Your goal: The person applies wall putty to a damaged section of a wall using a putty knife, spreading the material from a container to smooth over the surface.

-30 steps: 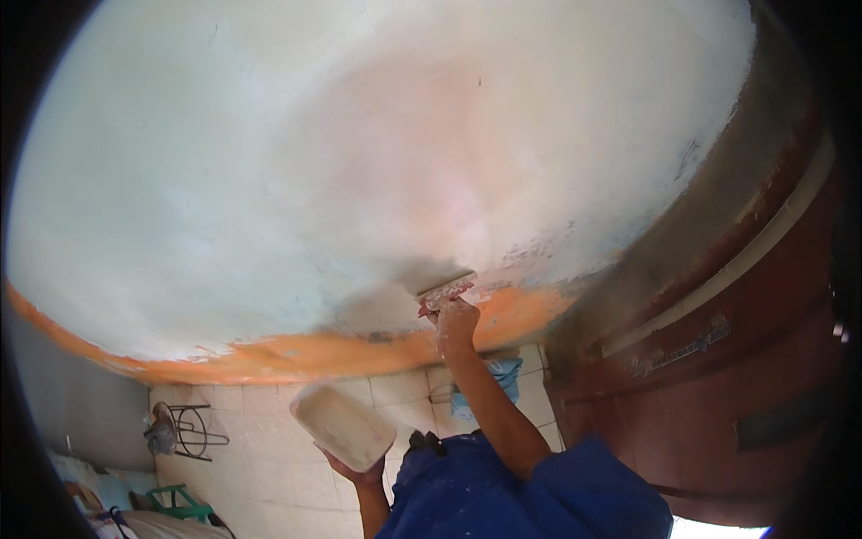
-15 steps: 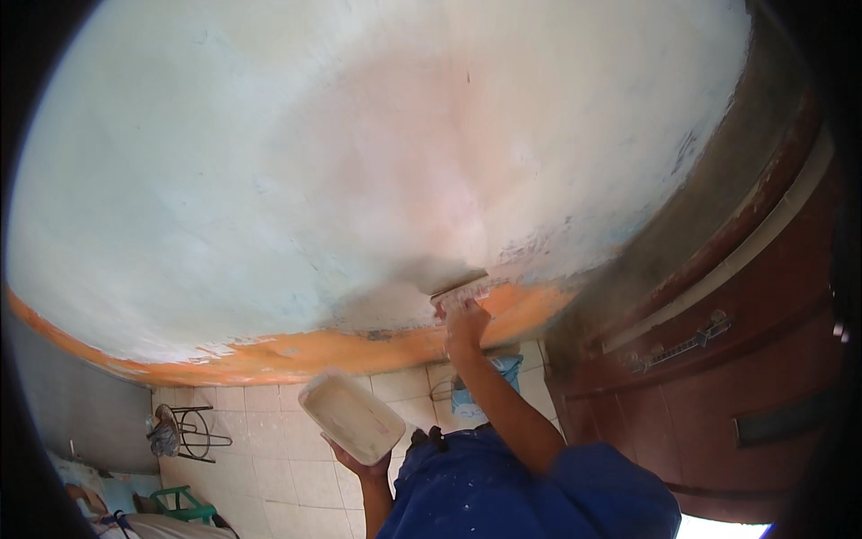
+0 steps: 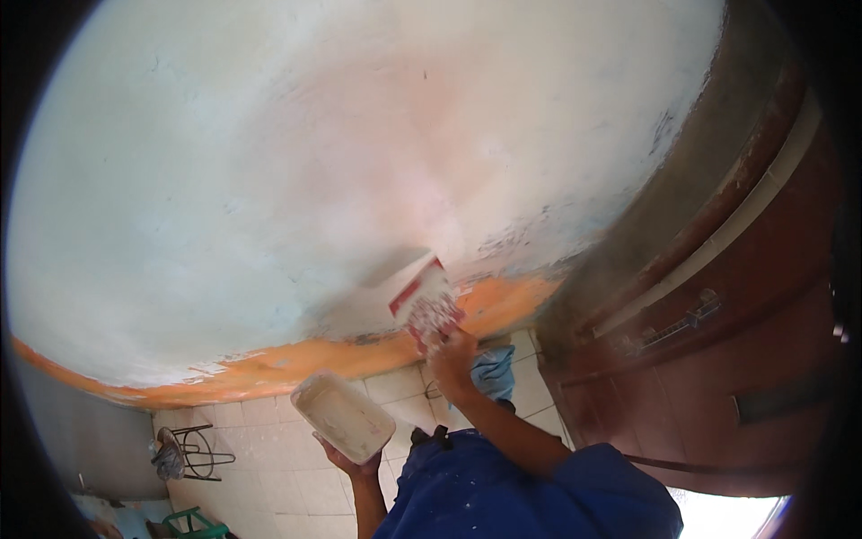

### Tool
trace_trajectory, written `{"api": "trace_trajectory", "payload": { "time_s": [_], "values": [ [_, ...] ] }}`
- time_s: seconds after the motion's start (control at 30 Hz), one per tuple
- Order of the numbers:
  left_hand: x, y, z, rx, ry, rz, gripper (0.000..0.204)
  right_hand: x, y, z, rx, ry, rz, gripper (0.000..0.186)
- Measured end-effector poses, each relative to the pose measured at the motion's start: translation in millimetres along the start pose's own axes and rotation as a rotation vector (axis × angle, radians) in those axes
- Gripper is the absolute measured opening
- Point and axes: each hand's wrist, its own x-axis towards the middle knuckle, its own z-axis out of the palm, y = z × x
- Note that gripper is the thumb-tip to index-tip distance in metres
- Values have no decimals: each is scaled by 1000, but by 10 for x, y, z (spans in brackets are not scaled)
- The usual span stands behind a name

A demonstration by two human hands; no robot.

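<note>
My right hand (image 3: 452, 357) is closed round the handle of a wide putty knife (image 3: 426, 303), red and smeared with white putty. The blade's far edge lies at the whitish wall (image 3: 260, 180), just above an orange painted strip (image 3: 278, 366) along the wall's foot. Lower and to the left, my left hand (image 3: 350, 460) supports a pale rectangular tub (image 3: 342, 419) from beneath. The tub is tilted, with its open side facing up and putty smeared inside. Most of the left fingers are hidden behind it.
A dark red panelled door (image 3: 664, 386) with a metal handle closes off the right side. On the tiled floor (image 3: 260, 449) stand a round metal-framed stool (image 3: 199, 452) at left and a green stool (image 3: 193, 521) at lower left. A blue bag (image 3: 494, 370) sits behind my right forearm.
My right hand has moved slightly left and down, and the putty knife has turned so its red, putty-covered face shows. The tub stays in my left hand. The whole view has shifted slightly.
</note>
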Motion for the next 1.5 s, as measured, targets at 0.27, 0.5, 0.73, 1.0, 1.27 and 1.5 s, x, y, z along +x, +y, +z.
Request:
{"api": "trace_trajectory", "payload": {
  "time_s": [0.27,0.5,0.73,1.0,1.27,1.5],
  "values": [
    [-104,-110,-15,920,-81,540,64,590,849,277,-8,136,99,11],
    [-148,-8,171,110,146,129,68,356,233,588,-35,-131,-37,15],
    [-86,15,-28,223,85,211,69,-90,849,59,-116,239,-244,17],
    [-184,-20,-7,151,36,208,52,739,710,341,-338,306,18,14],
    [-115,-16,-45,521,19,329,53,-145,552,496,-263,-132,-271,13],
    [-102,59,21,257,63,240,53,266,1111,-311,-401,397,-91,12]
  ]
}}
